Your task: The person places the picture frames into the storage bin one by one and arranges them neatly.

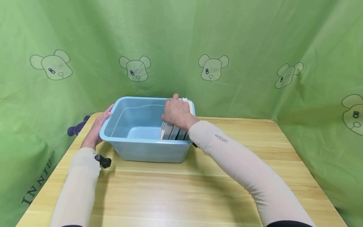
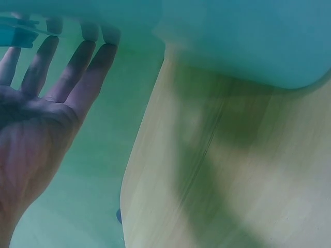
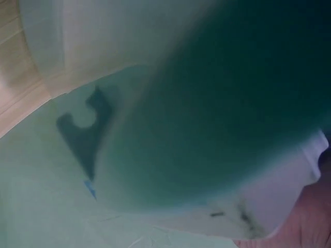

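Note:
A light blue plastic tub (image 1: 150,151) stands on the wooden table. Several book-like white items (image 1: 166,131) are upright side by side at its right end, pale edges showing. My right hand (image 1: 177,112) reaches over the rim and grips them from above; its fingertips are mostly hidden. In the right wrist view the tub's wall blocks much, and a white printed surface (image 3: 269,206) shows beside part of the hand. At the tub's left end, my left hand (image 1: 99,126) touches the outside below the rim. The left wrist view shows its fingers (image 2: 72,72) nearly straight, tips against the wall.
The wooden table (image 1: 170,195) extends in front of the tub and to its right. A green curtain (image 1: 175,37) with bear-head drawings hangs close behind and along both sides. Something dark purple (image 1: 77,127) shows beyond the table's left edge.

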Action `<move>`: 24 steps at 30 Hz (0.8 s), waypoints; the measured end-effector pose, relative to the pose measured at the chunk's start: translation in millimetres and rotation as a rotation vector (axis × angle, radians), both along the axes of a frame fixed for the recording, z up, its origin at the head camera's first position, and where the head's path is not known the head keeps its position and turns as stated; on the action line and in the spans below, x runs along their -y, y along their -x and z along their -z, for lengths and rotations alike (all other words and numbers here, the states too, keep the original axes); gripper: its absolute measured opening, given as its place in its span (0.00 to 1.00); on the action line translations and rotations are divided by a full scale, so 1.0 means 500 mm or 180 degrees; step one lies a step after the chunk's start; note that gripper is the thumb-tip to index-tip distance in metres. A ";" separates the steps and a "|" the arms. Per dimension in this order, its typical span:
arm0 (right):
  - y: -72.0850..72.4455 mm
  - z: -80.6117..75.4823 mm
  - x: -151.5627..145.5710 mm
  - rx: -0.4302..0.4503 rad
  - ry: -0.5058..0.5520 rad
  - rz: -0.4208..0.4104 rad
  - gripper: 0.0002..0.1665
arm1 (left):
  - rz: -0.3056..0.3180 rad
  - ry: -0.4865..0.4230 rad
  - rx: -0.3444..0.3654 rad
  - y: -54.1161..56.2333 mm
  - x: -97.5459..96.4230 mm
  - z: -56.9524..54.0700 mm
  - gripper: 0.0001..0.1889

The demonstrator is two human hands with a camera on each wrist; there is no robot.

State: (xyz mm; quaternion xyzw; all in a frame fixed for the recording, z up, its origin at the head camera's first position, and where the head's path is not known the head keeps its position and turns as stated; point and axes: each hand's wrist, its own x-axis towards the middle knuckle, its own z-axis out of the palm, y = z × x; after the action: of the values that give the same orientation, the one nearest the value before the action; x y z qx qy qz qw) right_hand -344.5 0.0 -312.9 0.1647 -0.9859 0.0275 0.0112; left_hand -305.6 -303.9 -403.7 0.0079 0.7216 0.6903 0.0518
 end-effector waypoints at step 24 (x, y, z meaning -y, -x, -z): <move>0.093 -0.020 -0.102 0.0035 0.0397 -0.0461 0.30 | -0.0037 0.1641 -0.0025 0.051 0.037 -0.055 0.35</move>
State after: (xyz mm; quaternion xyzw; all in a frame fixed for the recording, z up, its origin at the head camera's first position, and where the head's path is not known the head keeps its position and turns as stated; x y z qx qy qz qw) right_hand -391.0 50.8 -302.9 0.2344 -0.9678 0.0905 0.0139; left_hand -330.9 -322.3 -376.2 -0.0070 0.8740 0.4838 0.0453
